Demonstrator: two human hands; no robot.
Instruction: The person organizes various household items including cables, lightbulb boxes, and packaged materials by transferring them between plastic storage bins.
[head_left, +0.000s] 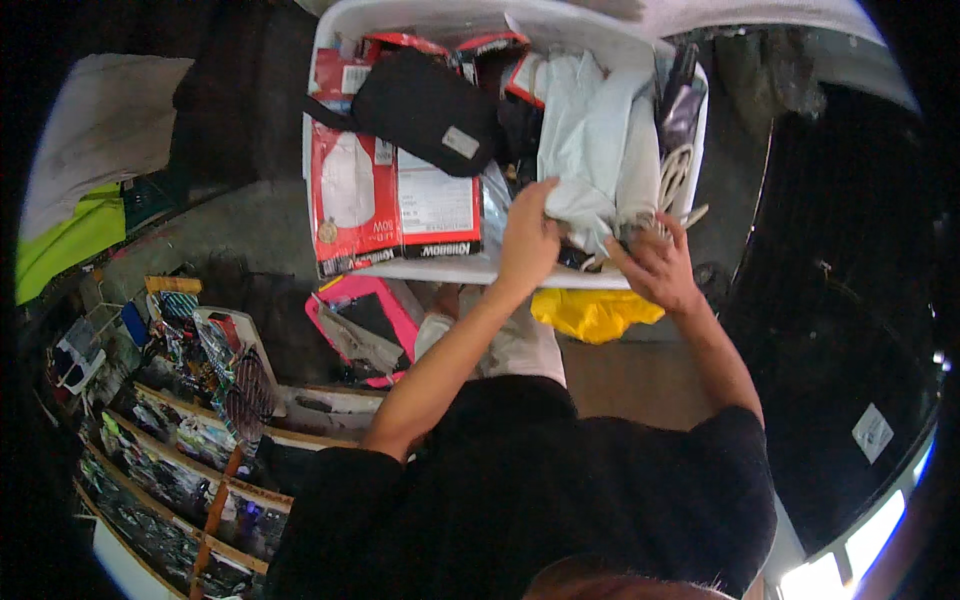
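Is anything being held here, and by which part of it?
The left hand touches the lower left edge of the white plastic bag; the right hand is at its lower end. Whether either grips it cannot be told.

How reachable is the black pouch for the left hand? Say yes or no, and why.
Likely yes: the pouch lies over the red boxes with nothing seen covering it, and the left hand, at the white bag, looks close by.
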